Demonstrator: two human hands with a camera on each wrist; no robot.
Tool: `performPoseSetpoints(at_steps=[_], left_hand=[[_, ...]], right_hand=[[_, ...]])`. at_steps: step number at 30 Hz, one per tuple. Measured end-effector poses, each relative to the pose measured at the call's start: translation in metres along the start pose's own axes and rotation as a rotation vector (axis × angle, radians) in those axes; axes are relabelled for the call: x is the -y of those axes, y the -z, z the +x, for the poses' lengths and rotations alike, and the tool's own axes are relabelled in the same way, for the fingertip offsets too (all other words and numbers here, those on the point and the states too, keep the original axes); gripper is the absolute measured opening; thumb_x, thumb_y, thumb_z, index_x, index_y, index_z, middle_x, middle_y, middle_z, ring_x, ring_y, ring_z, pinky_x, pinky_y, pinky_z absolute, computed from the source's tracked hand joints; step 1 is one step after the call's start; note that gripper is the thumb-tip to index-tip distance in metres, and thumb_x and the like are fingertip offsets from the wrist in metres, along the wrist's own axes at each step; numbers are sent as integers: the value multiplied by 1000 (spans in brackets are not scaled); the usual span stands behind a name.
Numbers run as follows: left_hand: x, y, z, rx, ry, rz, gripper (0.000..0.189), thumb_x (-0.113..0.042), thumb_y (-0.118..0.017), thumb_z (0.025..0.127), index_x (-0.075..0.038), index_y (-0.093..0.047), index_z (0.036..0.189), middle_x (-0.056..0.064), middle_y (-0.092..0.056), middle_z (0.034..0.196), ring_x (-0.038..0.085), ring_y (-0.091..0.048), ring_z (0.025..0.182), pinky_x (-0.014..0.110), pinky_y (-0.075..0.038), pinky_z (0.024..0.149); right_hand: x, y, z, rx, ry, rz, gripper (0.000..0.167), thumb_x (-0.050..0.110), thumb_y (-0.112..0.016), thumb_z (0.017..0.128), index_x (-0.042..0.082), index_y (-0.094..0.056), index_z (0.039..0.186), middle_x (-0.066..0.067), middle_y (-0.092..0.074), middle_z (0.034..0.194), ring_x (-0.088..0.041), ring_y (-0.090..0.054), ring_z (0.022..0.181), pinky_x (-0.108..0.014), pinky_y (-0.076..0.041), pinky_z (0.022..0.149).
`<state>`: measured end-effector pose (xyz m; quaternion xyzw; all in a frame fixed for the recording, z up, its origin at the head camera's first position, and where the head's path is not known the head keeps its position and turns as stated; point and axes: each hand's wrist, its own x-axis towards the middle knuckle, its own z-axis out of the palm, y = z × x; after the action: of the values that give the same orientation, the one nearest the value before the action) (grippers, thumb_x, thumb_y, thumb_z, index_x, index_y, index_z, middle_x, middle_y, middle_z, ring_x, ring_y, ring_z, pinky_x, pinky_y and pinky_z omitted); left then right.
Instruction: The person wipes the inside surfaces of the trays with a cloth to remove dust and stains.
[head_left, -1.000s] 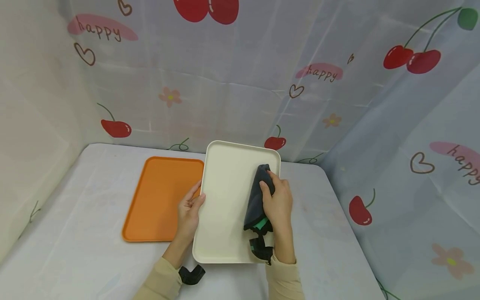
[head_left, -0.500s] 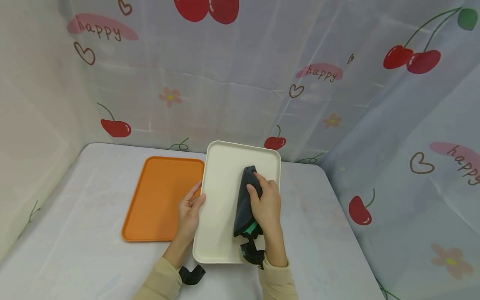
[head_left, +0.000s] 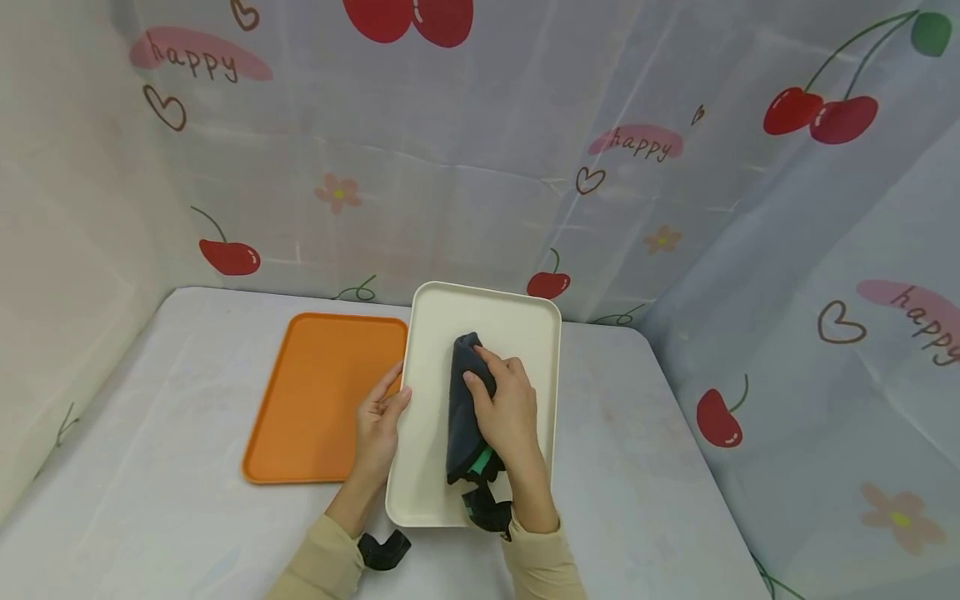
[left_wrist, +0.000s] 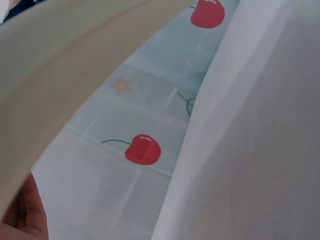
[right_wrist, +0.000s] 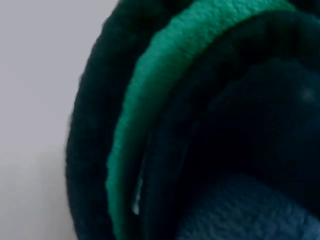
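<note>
My left hand (head_left: pixel 378 429) holds the left edge of a cream rectangular tray (head_left: pixel 442 325), thumb at the rim. The left wrist view shows part of that hand (left_wrist: pixel 30 212) at the lower left, below the tray's pale edge (left_wrist: pixel 75 75). Over the tray's middle, my right hand (head_left: pixel 510 412) grips a folded dark blue-grey cloth (head_left: pixel 463 408) and holds it against the tray's face. A green strip and black edging show at the cloth's near end. Layers of the cloth (right_wrist: pixel 145 95) fill most of the right wrist view, where no fingers show.
An orange tray (head_left: pixel 330 392) lies flat on the white-covered table (head_left: pixel 637 433), left of the cream one, which overlaps its right edge. A cherry-print curtain (head_left: pixel 465 217) hangs behind and along the right. Black wrist mounts (head_left: pixel 384 550) sit at both cuffs.
My right hand has slid the cloth leftward across the cream tray, from near its right edge to the middle. My left hand and both trays have stayed in place.
</note>
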<state>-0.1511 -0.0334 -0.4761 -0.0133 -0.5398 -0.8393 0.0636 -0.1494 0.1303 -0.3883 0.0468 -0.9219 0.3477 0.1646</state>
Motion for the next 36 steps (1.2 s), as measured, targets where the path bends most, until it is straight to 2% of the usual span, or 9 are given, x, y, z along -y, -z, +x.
performPoseSetpoints(at_steps=[7, 14, 22, 26, 36], left_hand=[[-1, 0, -1, -1, 6, -2, 43, -15, -57, 99, -14, -52, 142, -9, -75, 102, 12, -73, 92, 31, -60, 76], [0, 0, -1, 12, -4, -30, 43, -13, -56, 100, -11, -50, 143, -8, -75, 100, 12, -73, 91, 31, -60, 76], [0, -1, -2, 43, -40, -36, 46, -12, -54, 100, -4, -45, 145, -8, -76, 92, 8, -72, 82, 24, -60, 73], [1, -1, -1, 47, -44, -37, 48, -12, -52, 101, -1, -42, 147, -9, -75, 88, 6, -71, 78, 21, -59, 70], [2, 0, 0, 28, -48, -21, 48, -9, -51, 101, 1, -41, 147, -11, -74, 90, 4, -70, 80, 20, -58, 72]], right_hand=[[10, -7, -2, 14, 54, -10, 41, 26, -66, 93, 15, -63, 133, -12, -58, 95, -21, -50, 73, -29, -39, 64], [20, -12, -3, 37, 112, -38, 40, 25, -68, 92, 16, -64, 131, -9, -59, 91, -17, -49, 70, -26, -38, 61], [27, -17, -3, 69, 194, -45, 39, 24, -70, 90, 14, -66, 128, -8, -60, 90, -16, -51, 70, -22, -37, 61], [30, -17, -3, 89, 202, -45, 39, 24, -69, 91, 15, -66, 129, -8, -60, 91, -17, -52, 72, -23, -36, 62], [27, -18, -4, 112, 204, -57, 37, 24, -69, 92, 16, -66, 128, -6, -59, 89, -16, -50, 71, -24, -33, 61]])
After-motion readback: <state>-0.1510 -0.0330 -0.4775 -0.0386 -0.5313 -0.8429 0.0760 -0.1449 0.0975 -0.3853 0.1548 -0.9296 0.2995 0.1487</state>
